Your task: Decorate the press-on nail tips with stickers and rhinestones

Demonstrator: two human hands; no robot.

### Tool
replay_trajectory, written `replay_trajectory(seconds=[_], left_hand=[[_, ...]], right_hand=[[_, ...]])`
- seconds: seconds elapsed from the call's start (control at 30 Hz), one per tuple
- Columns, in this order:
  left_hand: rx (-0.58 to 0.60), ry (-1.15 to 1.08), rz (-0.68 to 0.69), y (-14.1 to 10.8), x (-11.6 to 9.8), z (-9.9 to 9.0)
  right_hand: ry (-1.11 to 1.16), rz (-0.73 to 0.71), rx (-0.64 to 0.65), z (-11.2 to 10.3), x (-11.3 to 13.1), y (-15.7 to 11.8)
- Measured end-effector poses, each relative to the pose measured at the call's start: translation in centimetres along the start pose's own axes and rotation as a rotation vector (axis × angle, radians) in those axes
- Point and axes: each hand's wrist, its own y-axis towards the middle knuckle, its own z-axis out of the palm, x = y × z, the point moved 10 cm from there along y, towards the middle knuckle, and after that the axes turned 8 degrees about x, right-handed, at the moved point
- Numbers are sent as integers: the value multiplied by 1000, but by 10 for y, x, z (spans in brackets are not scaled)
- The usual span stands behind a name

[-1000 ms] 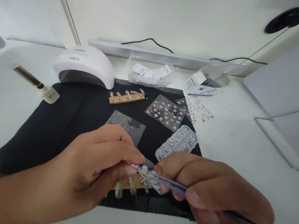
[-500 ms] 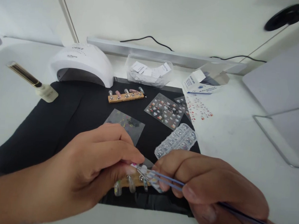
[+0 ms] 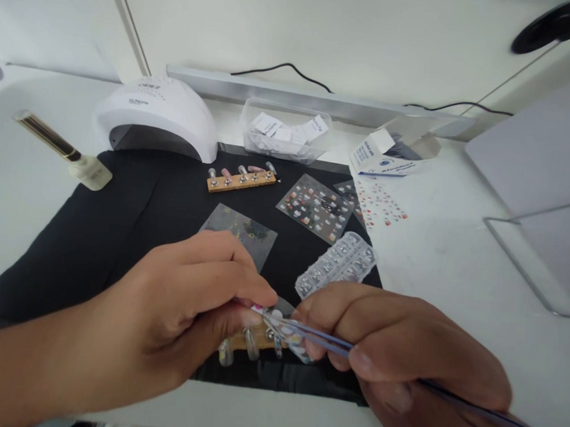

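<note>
My left hand [image 3: 188, 317] is closed, thumb and forefinger pinching the edge of a small clear sticker sheet [image 3: 299, 349] with white and coloured prints. In my right hand [image 3: 402, 353] is a pair of blue tweezers [image 3: 326, 342], their tips at the sheet beside my left thumb. The sheet's other end lies by my right fingertips; whether they grip it too, I cannot tell. Below both hands, partly covered by them, a wooden nail display strip [image 3: 259, 339] bears several clear false nails [image 3: 251, 344]. Its left end is hidden.
Behind are another nail strip [image 3: 241, 181], sticker sheets [image 3: 316, 205] and a rhinestone case [image 3: 337, 264] on a black cloth [image 3: 118, 205]. A white nail lamp [image 3: 159, 114], a polish bottle [image 3: 91, 171], a plastic tub [image 3: 283, 146] and a pad box [image 3: 388, 155] stand around it.
The tweezers' prongs look closer together at the sheet. Both hands keep nearly the same place, and the view has tipped slightly downward.
</note>
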Motion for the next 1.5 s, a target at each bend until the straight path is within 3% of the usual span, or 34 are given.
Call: replay_trajectory(seconds=[0.57, 1.1, 1.5], left_hand=[[-24, -45, -68, 5, 4, -9], [18, -24, -36, 5, -4, -8], [41, -80, -67, 4, 1, -4]], right_hand=[[71, -33, -25, -1, -3, 2], [-33, -122, -10, 3, 6, 1], [-26, -30, 22, 4, 5, 2]])
